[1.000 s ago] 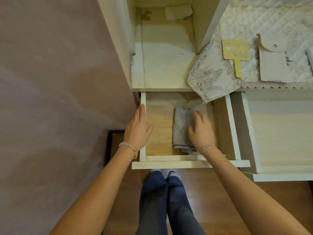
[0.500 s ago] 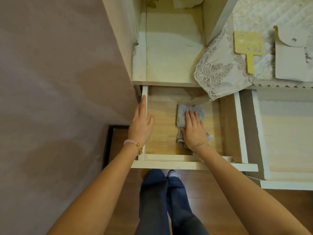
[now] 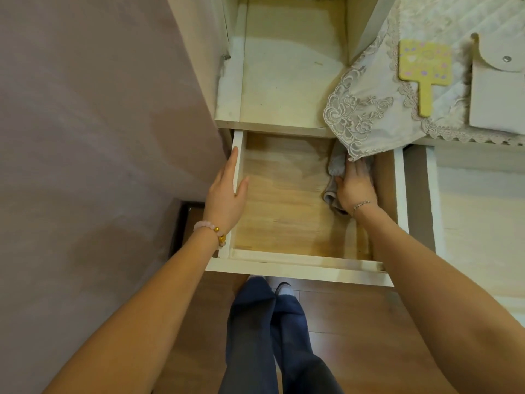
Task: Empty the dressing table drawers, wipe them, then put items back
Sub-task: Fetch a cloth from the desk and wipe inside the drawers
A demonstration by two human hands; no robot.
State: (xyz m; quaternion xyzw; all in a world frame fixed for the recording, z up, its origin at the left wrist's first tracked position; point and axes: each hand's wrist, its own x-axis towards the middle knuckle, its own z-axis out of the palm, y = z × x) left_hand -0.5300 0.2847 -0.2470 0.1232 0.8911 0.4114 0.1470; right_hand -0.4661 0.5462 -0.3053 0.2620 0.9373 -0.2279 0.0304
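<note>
The left hand (image 3: 225,191) rested on the left wall of the pulled-out drawer (image 3: 298,265), with its fingers straight along the outside and the thumb inside. The right hand (image 3: 356,184) pressed the grey cloth (image 3: 331,194) with flat fingers onto the drawer floor at the back right. Its fingertips were hidden under the lace cover (image 3: 366,115) hanging off the counter.

Cloth (image 3: 330,194) lies in drawer (image 3: 298,269) (far right corner).
</note>
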